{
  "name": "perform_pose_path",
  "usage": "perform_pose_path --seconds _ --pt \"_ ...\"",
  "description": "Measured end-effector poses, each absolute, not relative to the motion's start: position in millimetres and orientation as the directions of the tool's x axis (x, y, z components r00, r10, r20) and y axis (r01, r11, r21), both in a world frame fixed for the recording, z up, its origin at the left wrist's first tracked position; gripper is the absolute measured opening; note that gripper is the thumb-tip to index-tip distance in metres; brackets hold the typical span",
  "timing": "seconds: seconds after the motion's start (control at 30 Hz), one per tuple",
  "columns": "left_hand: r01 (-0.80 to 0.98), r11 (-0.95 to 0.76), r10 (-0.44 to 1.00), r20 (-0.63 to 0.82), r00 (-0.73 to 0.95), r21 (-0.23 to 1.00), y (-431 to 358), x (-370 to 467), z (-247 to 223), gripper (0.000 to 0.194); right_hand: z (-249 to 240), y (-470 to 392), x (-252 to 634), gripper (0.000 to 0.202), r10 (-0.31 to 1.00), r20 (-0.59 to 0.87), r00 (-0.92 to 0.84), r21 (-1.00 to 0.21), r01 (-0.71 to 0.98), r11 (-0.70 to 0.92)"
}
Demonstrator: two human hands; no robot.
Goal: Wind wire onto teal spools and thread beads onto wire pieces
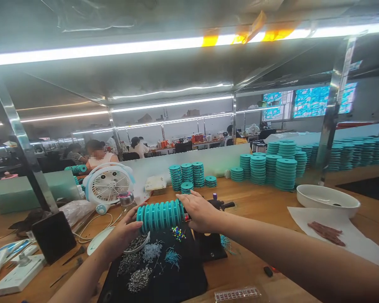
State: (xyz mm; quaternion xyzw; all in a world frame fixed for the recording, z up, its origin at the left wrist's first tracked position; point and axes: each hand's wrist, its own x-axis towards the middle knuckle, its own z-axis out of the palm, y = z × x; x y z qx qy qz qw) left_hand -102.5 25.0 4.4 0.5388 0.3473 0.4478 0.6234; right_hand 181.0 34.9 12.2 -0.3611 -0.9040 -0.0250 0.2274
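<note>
"Your forearms (281,248) cross the desk (236,271); your fingers?"

"Over the black mat (183,282), your left hand (126,231) curls fingers round a teal spool row (161,215); your right hand (204,212) lays fingers at its right end, grip unclear. Stacked spools (286,173) stand behind."

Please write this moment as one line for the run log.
left hand: on spools, left end; right hand: at right end; spools: sideways row; mat: beads on top
</note>
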Motion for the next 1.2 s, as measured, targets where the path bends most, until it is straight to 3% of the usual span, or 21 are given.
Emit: perform_pose_path --seconds 0.27,0.5,0.67,0.87,1.0,1.2 --pt "-0.198 0.030 0.938 0.041 0.344 0.980 25 -112 3 0.066 28 35 171 0.124 0.767 0.285 -0.574 -0.148 0.765 0.627" --pt "-0.197 0.046 0.975 0.000 0.224 0.979 6 -118 11 0.055 25 30 176 0.112 0.791 0.229 -0.567 -0.145 0.784 0.604" --pt "-0.196 0.012 0.996 0.006 0.091 0.981 -9 -124 2 0.059 27 27 171 0.100 0.783 0.242 -0.572 -0.119 0.784 0.609" --pt "-0.010 -0.173 0.955 0.171 0.244 0.985 -32 -111 -15 0.074 29 28 165 0.093 0.765 0.247 -0.595 -0.094 0.771 0.630" --pt "0.138 -0.192 0.932 0.136 0.337 0.972 -37 -108 -20 0.088 28 29 163 0.089 0.747 0.250 -0.616 -0.064 0.760 0.647" --pt "0.126 -0.155 0.970 0.126 0.210 0.980 -39 -139 -36 0.099 37 26 129 0.085 0.716 0.290 -0.635 0.007 0.749 0.662"
